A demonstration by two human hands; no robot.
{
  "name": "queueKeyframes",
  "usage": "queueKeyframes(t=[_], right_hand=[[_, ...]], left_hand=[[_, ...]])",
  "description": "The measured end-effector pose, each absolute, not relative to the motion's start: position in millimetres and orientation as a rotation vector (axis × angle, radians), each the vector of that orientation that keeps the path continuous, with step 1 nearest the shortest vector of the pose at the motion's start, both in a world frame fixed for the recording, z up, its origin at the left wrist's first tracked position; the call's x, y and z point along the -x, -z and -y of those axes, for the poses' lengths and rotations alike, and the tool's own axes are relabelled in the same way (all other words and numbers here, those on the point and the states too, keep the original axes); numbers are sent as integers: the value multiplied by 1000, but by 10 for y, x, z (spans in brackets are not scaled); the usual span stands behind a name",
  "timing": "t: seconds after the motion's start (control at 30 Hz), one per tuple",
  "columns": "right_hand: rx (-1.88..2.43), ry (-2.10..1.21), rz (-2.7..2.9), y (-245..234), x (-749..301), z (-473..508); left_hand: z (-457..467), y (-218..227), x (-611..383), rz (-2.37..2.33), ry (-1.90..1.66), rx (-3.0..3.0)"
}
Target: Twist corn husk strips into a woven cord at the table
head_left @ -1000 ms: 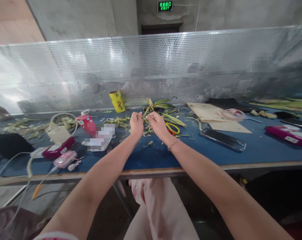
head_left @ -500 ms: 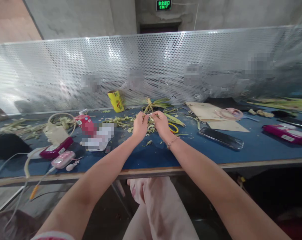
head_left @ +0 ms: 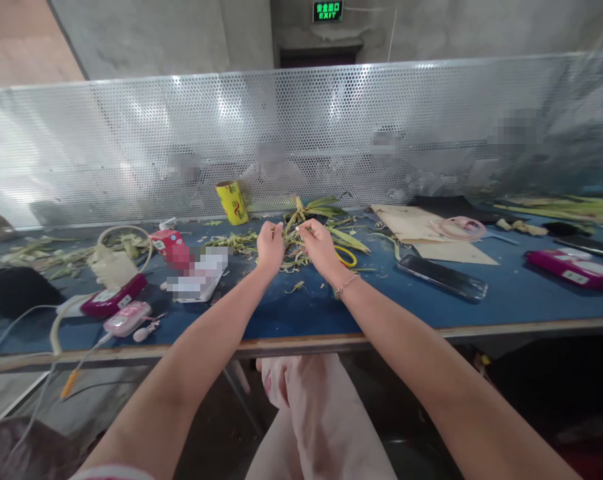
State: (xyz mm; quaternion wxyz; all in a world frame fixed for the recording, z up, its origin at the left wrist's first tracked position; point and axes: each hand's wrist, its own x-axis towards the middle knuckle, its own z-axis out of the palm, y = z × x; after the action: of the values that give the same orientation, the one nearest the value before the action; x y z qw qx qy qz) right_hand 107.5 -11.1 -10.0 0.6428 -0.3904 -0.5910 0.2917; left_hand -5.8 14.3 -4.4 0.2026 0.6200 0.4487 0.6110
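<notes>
My left hand (head_left: 270,248) is closed in a fist-like pinch above the table, a short gap from my right hand. Thumb and forefinger of my right hand (head_left: 318,244) are pinched together; whatever either hand holds is too small to make out. Curled pale-green plant strips (head_left: 290,261) lie beneath and between the hands. Just behind them rests a piece of plant with long green leaves (head_left: 325,207). A yellow loop (head_left: 350,257), partly hidden, lies beside my right hand.
The blue table (head_left: 281,320) holds a yellow tube (head_left: 232,203), a red carton (head_left: 170,248), a pink case (head_left: 127,320) and a black phone (head_left: 442,277). Cardboard (head_left: 411,227) and a magenta box (head_left: 571,268) lie rightward. A perforated metal screen (head_left: 321,133) closes off the back.
My hands, which met at the fingertips, have come apart. My left hand has shifted a little to the left; my right hand has hardly moved.
</notes>
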Motion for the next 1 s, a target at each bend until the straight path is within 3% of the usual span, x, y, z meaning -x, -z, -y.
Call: queueKeyframes(t=[0.27, 0.43, 0.67, 1.0], right_hand=[[1022, -496, 1298, 160, -1162, 3], [1040, -259, 1549, 190, -1203, 23], [1075, -544, 1617, 211, -1185, 63], [1015, -218, 1749, 164, -1208, 68]], left_hand=[[51, 26, -50, -1192, -1599, -1850], [38, 27, -14, -1154, -1583, -1730], [-32, 65, 22, -1089, -1604, -1636], [16, 60, -4, -951, -1516, -1664]])
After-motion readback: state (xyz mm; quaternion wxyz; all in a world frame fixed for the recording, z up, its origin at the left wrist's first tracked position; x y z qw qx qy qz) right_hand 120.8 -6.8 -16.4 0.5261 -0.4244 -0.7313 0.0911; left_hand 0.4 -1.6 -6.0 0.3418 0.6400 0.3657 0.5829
